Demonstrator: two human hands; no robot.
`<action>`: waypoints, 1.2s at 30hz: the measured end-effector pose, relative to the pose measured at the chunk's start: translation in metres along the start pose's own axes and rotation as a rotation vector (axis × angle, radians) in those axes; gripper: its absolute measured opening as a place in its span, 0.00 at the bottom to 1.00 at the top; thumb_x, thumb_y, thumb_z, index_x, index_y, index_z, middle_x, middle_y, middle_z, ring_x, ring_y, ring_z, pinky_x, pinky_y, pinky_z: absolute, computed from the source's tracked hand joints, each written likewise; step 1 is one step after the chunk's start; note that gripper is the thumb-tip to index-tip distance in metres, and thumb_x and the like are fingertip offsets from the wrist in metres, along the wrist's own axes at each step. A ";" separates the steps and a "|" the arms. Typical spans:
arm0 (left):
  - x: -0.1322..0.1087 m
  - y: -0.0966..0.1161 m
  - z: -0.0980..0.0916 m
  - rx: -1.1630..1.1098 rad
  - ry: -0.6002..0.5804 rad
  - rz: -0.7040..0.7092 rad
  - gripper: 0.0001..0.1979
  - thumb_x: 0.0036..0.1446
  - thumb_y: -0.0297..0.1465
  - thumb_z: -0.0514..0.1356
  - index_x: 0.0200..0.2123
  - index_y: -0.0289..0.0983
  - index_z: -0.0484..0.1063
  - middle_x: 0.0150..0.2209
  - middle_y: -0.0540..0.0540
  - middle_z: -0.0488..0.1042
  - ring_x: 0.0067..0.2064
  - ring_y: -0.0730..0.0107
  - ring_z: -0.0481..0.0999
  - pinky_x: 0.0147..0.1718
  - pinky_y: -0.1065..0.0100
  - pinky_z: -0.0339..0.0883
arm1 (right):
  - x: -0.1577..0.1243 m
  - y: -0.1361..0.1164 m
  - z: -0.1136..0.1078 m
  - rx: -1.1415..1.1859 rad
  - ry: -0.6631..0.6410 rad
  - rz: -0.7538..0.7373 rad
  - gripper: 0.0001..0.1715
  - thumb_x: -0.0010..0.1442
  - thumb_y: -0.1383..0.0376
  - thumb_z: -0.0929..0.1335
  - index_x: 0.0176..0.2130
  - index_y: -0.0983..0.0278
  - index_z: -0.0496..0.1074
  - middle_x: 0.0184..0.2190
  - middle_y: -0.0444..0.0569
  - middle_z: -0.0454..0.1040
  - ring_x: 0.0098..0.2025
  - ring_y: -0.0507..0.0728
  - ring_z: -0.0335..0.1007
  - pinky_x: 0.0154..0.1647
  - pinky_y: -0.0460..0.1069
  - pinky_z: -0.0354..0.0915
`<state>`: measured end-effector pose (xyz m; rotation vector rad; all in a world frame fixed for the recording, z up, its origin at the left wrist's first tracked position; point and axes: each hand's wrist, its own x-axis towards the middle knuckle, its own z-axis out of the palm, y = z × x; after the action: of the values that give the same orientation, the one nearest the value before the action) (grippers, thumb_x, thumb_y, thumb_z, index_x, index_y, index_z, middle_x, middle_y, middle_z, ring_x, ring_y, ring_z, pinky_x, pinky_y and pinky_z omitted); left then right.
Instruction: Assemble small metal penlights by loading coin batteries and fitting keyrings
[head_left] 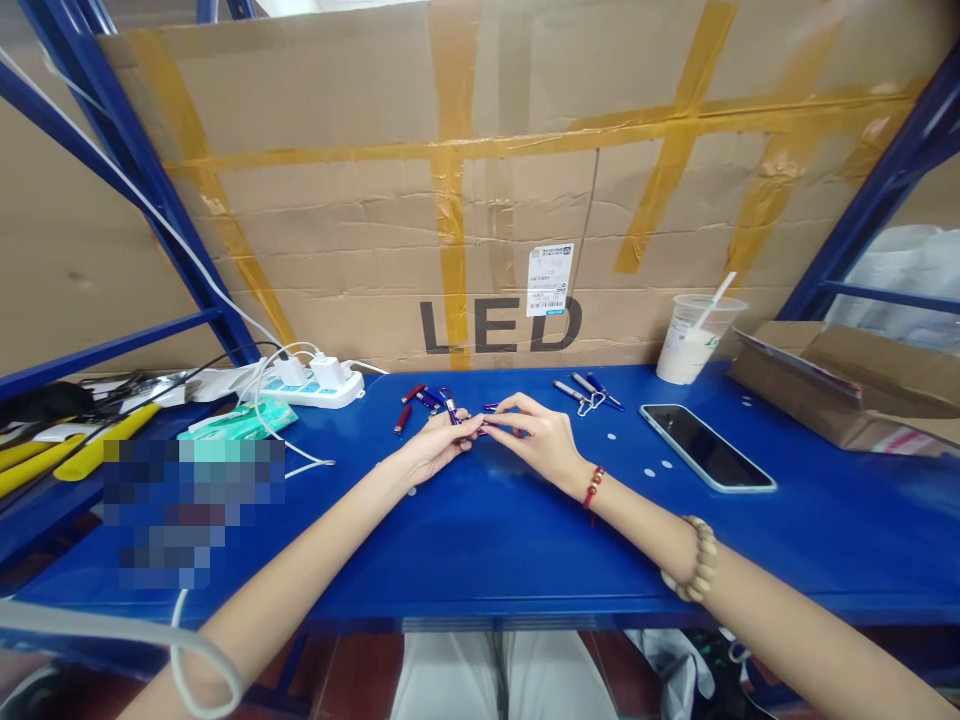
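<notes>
My left hand (pixel 442 447) is closed around a small blue metal tube (pixel 451 408), which sticks up past the thumb. It looks like a keychain light. My right hand (pixel 541 440) meets it at the fingertips. Its thumb and index finger are pinched together at the left thumb, and whatever sits between them is too small to make out. Just beyond the left hand lie several short red tubes (pixel 403 419) and blue tubes (pixel 429 400). Farther right, a few silver and blue tubes (pixel 570 391) with metal clips rest on the blue table (pixel 480 540).
A phone (pixel 707 447) lies to the right, with a plastic cup and straw (pixel 694 340) behind it and an open cardboard box (pixel 840 385) beyond. At left are a power strip (pixel 322 385), white cables and a green packet (pixel 240 420). Large cardboard (pixel 360 230) stands at the back.
</notes>
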<state>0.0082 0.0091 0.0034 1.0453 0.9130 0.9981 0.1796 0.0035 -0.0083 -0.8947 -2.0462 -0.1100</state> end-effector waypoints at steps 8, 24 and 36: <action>-0.004 -0.005 0.001 0.406 -0.113 0.165 0.22 0.48 0.45 0.61 0.26 0.38 0.52 0.27 0.52 0.67 0.21 0.83 0.58 0.19 0.75 0.48 | 0.002 -0.001 0.001 0.123 0.096 0.102 0.12 0.61 0.61 0.64 0.38 0.60 0.77 0.37 0.47 0.76 0.29 0.49 0.71 0.28 0.44 0.65; 0.000 -0.011 -0.003 0.812 -0.127 0.465 0.08 0.53 0.34 0.57 0.27 0.36 0.61 0.24 0.54 0.58 0.27 0.75 0.59 0.28 0.72 0.55 | -0.001 -0.004 0.005 0.189 0.067 -0.010 0.12 0.60 0.61 0.65 0.36 0.60 0.78 0.38 0.47 0.77 0.29 0.49 0.71 0.28 0.44 0.68; -0.004 -0.015 0.001 0.930 -0.074 0.471 0.08 0.53 0.34 0.57 0.32 0.34 0.68 0.29 0.48 0.71 0.31 0.69 0.70 0.32 0.69 0.62 | 0.000 -0.002 0.003 0.171 0.008 -0.014 0.10 0.58 0.61 0.67 0.31 0.60 0.78 0.38 0.46 0.75 0.32 0.50 0.72 0.30 0.43 0.66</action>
<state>0.0111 0.0025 -0.0103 2.1387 1.1213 0.8963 0.1762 0.0030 -0.0095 -0.7725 -2.0203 0.0528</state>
